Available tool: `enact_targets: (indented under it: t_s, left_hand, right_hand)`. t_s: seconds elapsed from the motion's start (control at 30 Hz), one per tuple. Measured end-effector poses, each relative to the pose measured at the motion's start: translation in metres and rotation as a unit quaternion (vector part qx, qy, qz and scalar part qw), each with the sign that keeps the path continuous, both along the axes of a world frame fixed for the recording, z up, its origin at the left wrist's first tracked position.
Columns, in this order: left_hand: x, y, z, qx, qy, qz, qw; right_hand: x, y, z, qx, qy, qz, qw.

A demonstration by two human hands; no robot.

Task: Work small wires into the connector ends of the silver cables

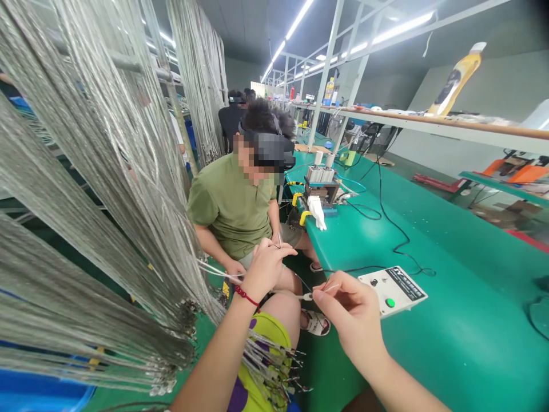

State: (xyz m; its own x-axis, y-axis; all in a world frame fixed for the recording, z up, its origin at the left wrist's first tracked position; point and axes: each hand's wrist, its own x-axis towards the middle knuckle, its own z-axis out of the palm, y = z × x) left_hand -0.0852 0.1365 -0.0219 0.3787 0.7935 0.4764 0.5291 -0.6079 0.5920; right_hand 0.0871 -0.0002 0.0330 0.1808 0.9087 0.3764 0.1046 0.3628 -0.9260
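Tube lights (299, 22) shine above a green workbench (454, 286) and pale wall (510, 83).

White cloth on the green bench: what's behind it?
A small machine with silver cylinders on top; part of its blue base shows to the right. The white cloth covers the machine's lower front, so what sits directly behind it can't be seen.

Factory workshop: hanging cable bundles (141, 131), green workbench (454, 297), tube lights (403, 27).

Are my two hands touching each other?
Apart: the head view shows an open gap between the left hand and the right hand.
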Motion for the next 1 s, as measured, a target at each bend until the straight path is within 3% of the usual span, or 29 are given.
enact_targets:
  t_s: [0.23, 0.5, 0.6, 0.73, 0.87, 1.0]
  left_hand:
    - [0.001, -0.002, 0.005, -0.006, 0.012, 0.017, 1.000]
    - [0.006, -0.006, 0.002, -0.017, 0.034, 0.031, 0.999]
    - [0.000, -0.021, 0.008, -0.029, 0.045, 0.036, 0.998]
    - [-0.012, -0.064, 0.035, -0.050, 0.047, 0.059, 0.996]
    - [-0.013, -0.103, 0.063, -0.130, -0.095, -0.083, 0.983]
    - [-0.002, -0.114, 0.069, -0.222, -0.225, -0.117, 0.941]
  right_hand:
    - [-0.002, -0.004, 0.002, 0.042, -0.052, 0.000, 0.998]
    - [-0.003, -0.005, 0.005, 0.053, -0.062, 0.010, 0.997]
    - [-0.003, -0.005, 0.004, 0.054, -0.061, 0.010, 0.997]
    - [-0.003, -0.003, 0.003, 0.026, -0.045, 0.017, 0.999]
    - [-0.002, 0.001, 0.004, -0.017, 0.013, 0.065, 0.998]
    - [-0.002, 0.005, 0.002, -0.042, 0.084, 0.097, 0.991]
